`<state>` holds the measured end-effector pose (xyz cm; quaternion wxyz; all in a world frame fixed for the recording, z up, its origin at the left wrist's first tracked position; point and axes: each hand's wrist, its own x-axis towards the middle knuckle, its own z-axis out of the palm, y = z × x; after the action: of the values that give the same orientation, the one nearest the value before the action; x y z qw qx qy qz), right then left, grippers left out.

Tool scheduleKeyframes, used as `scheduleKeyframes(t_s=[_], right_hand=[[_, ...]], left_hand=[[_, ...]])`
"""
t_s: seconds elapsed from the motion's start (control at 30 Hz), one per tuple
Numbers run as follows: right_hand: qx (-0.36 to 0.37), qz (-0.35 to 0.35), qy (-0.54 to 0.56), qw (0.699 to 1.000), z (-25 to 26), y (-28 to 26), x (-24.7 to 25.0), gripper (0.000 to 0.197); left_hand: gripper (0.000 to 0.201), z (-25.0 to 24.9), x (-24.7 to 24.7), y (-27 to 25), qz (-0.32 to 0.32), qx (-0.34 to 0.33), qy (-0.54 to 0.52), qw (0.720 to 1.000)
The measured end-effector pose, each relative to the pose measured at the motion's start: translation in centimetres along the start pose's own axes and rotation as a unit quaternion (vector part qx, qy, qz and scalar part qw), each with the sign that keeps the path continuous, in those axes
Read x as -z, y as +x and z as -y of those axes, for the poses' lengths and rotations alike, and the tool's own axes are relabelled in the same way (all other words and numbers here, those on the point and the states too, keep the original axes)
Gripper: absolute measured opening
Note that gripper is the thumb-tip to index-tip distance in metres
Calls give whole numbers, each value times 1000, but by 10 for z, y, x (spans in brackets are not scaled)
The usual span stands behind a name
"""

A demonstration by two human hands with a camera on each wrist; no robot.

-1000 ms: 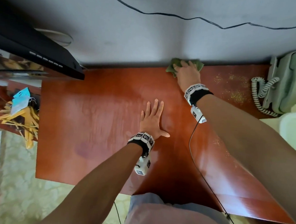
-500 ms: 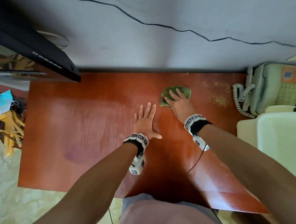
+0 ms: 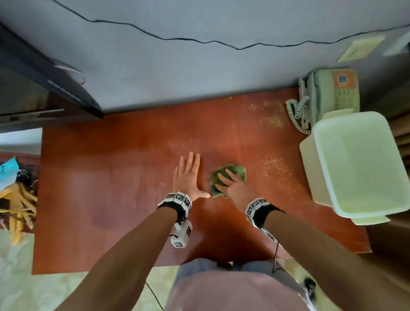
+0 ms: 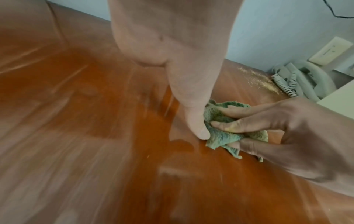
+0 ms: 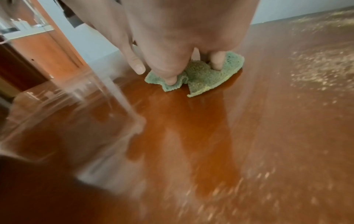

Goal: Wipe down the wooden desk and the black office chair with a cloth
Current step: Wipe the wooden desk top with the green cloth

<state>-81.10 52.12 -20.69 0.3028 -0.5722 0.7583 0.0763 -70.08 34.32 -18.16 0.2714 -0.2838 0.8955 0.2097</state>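
The reddish wooden desk fills the head view. My left hand lies flat on it near the middle, fingers straight and thumb out to the right. Just right of it, my right hand grips a crumpled green cloth and presses it on the desk top. In the left wrist view the right hand's fingers curl over the cloth, and my left thumb touches its edge. The right wrist view shows the cloth bunched under the fingers. The black chair is out of view.
Yellowish crumbs are scattered at the back right of the desk and also right of the cloth. A pale corded telephone and a white plastic tub stand at the right end. A black screen edge overhangs the back left.
My right hand has dragged the cloth from the desk's far edge toward me, ending beside the left thumb. The left hand has stayed flat in place.
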Motion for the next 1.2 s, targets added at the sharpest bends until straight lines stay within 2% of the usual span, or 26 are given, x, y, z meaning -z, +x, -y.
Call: scheduleKeyframes(t_s=[0.23, 0.47, 0.57, 0.67, 0.73, 0.87, 0.97, 1.07, 1.2], right_hand=[[109, 14, -38, 993, 55, -49, -43, 55], [97, -6, -37, 995, 72, -100, -83, 56], [50, -28, 2, 998, 66, -127, -106, 55], [-16, -9, 31, 999, 59, -155, -123, 65], [-80, -3, 68, 994, 51, -174, -127, 64], [-226, -53, 139, 963, 27, -205, -127, 59], [-290, -72, 168, 940, 12, -218, -125, 55], [-301, -82, 176, 934, 7, -216, -130, 49], [-247, -49, 134, 959, 16, -203, -144, 56]], left_hand=[[152, 16, -43, -71, 57, 8, 29, 998], [154, 15, -70, -99, 91, -13, 70, 993], [153, 3, -70, -98, 92, -50, 92, 990], [151, -9, -68, -101, 88, -79, 105, 987], [150, -14, -68, -102, 85, -92, 108, 986], [151, -18, -69, -101, 75, -109, 123, 984], [152, -16, -69, -99, 77, -105, 132, 983], [152, -13, -67, -98, 77, -92, 137, 983], [152, -6, -69, -95, 82, -78, 132, 985]])
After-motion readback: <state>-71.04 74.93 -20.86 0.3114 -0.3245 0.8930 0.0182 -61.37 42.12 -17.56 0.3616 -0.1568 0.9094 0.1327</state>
